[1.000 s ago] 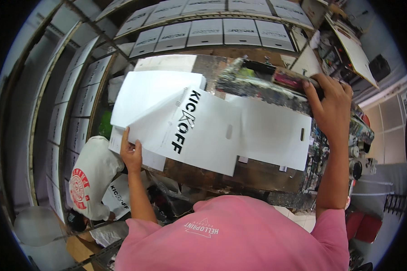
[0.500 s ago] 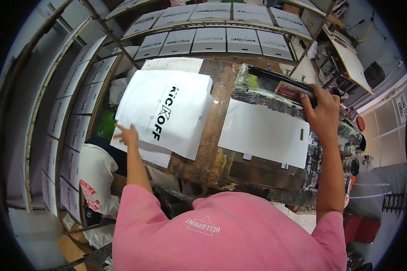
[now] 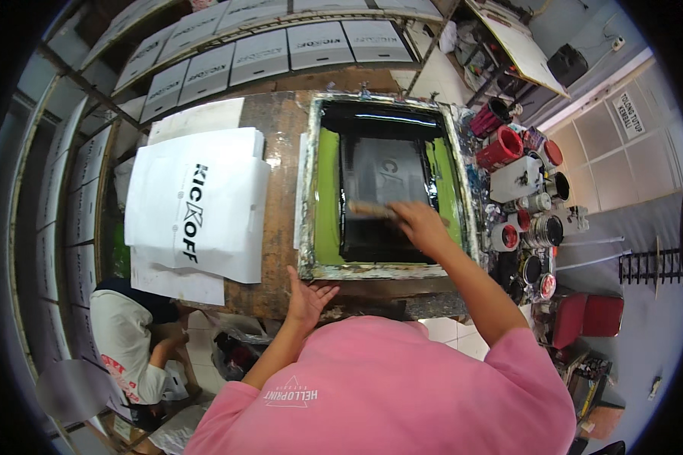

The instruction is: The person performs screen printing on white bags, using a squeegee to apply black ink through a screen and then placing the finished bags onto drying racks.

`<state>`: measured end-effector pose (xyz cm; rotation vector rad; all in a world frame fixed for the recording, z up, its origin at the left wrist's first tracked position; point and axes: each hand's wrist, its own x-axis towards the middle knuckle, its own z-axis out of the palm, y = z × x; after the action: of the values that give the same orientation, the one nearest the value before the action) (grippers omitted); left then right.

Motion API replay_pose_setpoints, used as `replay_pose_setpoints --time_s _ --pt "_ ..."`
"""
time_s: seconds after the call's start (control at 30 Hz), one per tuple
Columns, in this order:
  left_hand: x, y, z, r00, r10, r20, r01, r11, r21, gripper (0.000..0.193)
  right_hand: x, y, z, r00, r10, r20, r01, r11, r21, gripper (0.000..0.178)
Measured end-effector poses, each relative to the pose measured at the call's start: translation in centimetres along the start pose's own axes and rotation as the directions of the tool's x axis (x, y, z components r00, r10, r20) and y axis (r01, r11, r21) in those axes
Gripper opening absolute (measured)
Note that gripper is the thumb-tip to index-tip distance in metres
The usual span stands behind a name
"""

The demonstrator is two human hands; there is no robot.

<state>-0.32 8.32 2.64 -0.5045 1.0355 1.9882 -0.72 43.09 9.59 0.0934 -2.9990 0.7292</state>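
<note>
A person in a pink shirt works at a screen-printing frame (image 3: 316, 189) lying flat on a worn wooden counter (image 3: 277, 136). The right hand (image 3: 421, 226) is closed around the wooden handle of a squeegee (image 3: 372, 209), which rests across the black-inked mesh in the middle of the frame, between two green strips of the screen. The left hand (image 3: 307, 297) lies open, fingers spread, pressed on the frame's near edge at its lower left corner. To the left of the frame, apart from it, a stack of white printed sheets (image 3: 193, 208) sits on the counter with black lettering facing up. Just right of the frame stand crowded ink tins and pots (image 3: 527, 220), some red, some black inside. Rows of flat white boxes (image 3: 288, 45) fill the shelving behind the counter. At lower left, another person in a white shirt (image 3: 121, 341) crouches on the floor beside the counter.
</note>
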Motion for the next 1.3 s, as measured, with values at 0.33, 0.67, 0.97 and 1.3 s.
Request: replay_pose_setpoints --time_s 0.33,0.67,0.97,1.3 --pt "4.2 -3.1 -1.9 0.919 -0.134 -0.372 0.101 0.989 -0.107 0.133 21.4 16.9 5.9 0.968 -0.208 -0.140 0.156 0.937 -0.313 0.040" --pt "4.4 -3.9 -2.4 0.951 -0.064 -0.304 0.064 0.998 -0.009 0.126 16.5 12.5 8.7 0.987 -0.087 -0.133 0.047 0.959 -0.279 0.042" --pt "4.4 -3.4 -2.4 0.981 -0.031 -0.192 0.042 0.998 0.050 0.125 -0.9 3.1 11.1 0.994 -0.069 -0.084 0.050 0.975 -0.218 0.057" --pt "5.9 -4.1 -4.1 0.991 -0.025 -0.133 0.024 1.000 -0.009 0.128 -6.4 -1.5 9.8 0.992 0.091 0.084 -0.071 0.974 -0.215 0.040"
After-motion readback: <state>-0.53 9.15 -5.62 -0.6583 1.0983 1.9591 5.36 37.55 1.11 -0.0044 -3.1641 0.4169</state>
